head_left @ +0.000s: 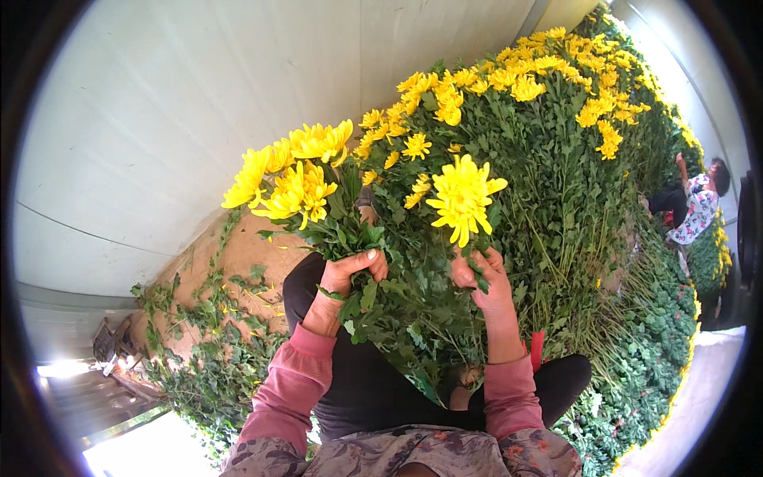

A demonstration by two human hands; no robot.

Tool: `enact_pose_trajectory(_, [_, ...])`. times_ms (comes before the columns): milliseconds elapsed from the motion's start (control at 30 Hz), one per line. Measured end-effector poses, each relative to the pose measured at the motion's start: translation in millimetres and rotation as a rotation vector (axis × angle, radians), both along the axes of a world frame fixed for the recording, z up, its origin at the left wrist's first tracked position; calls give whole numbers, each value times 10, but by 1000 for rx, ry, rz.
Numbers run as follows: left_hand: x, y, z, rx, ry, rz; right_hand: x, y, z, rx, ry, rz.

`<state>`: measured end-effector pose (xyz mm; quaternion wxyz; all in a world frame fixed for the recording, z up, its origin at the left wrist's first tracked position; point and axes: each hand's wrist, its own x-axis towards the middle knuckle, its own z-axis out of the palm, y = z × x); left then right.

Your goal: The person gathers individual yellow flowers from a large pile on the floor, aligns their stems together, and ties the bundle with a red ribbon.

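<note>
My left hand (352, 274) grips a bunch of leafy stems topped with several yellow chrysanthemum flowers (306, 191) tilted toward the upper left. My right hand (481, 278) is closed on a single yellow chrysanthemum (465, 195), held upright to the right of the bunch, its leaves hanging over my fingers. Both hands are over my dark-trousered legs (560, 381), among loose green foliage that partly hides what lies beneath them.
A big heap of cut chrysanthemums (540, 143) fills the back and right. A pale panelled wall (159, 95) rises at the left, above tan flooring (214, 266) strewn with leaves and petals. At the far right a person (693, 207) in a patterned top sits among the flowers.
</note>
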<state>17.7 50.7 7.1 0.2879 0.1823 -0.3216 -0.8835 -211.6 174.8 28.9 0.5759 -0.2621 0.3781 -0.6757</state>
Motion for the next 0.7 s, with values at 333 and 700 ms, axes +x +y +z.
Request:
enact_pose_trajectory(333, [139,54,132,42,-37,113,-259,-6,-186,66,111,-59])
enact_pose_trajectory(700, [301,52,208,67,69,191,-575,-842,-1514,445,1716,-126])
